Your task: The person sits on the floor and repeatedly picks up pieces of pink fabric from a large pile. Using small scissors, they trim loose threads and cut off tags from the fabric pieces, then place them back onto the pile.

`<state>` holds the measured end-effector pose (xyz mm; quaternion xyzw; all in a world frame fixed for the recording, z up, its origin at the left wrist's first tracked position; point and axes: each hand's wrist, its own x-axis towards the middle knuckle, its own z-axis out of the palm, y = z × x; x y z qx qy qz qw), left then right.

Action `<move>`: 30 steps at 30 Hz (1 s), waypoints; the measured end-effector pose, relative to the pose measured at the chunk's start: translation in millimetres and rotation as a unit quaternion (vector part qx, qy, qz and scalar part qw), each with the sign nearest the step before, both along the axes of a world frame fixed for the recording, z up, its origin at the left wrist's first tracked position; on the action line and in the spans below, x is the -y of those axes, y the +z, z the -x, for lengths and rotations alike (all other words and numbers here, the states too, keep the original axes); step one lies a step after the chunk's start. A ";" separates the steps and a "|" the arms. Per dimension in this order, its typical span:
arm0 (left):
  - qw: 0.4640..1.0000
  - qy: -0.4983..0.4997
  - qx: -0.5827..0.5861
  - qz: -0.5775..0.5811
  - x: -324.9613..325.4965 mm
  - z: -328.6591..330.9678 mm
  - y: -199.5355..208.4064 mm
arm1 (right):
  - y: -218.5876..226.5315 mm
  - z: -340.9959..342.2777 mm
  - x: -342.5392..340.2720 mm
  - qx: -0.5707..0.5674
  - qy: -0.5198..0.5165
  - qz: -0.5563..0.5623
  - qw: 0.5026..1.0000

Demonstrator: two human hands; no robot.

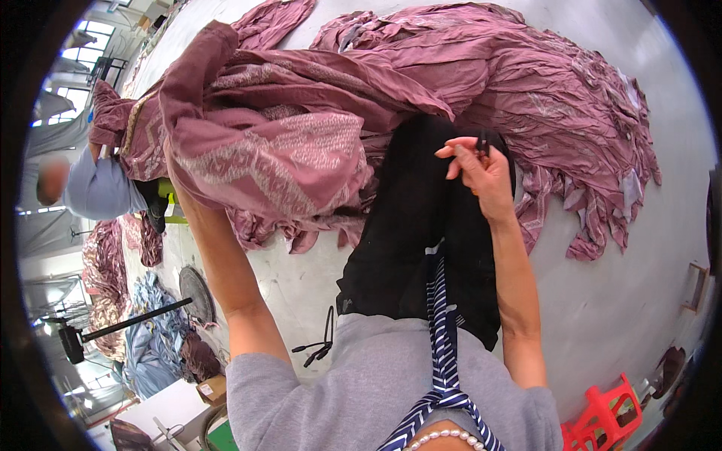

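A large mauve cloth (278, 161) with pale zigzag patterning is raised at the left, in front of my knees. My left forearm (214, 248) reaches up to it, and the cloth's folds cover that hand, so its fingers are hidden. My right hand (485, 177) is over my right thigh, apart from the cloth. Its fingers are curled round a small black tool (483, 144), whose exact kind I cannot make out. The cloth runs on into a long, crumpled heap (541, 98) on the floor beyond my knees and to the right.
Another person (101, 184) in light blue sits at the left, handling similar cloth. Blue cloth (154, 338) is piled on the floor at the lower left, near a black pole (139, 321). A red plastic stool (608, 413) stands at the lower right.
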<state>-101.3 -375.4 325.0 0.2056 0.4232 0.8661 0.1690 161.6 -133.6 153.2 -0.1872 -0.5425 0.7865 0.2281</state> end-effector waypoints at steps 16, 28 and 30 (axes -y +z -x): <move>0.974 -0.208 0.063 0.058 -78.3 -13.2 27.1 | 32.1 27.5 33.7 -0.160 0.002 0.075 0.984; 0.958 -0.105 0.032 0.265 -98.5 -45.8 -25.1 | -40.7 -159.9 73.0 0.145 -0.107 -0.064 0.981; 0.940 -0.136 0.050 0.308 -87.9 -49.7 -42.3 | -12.9 -151.7 100.2 0.133 -0.170 0.320 0.923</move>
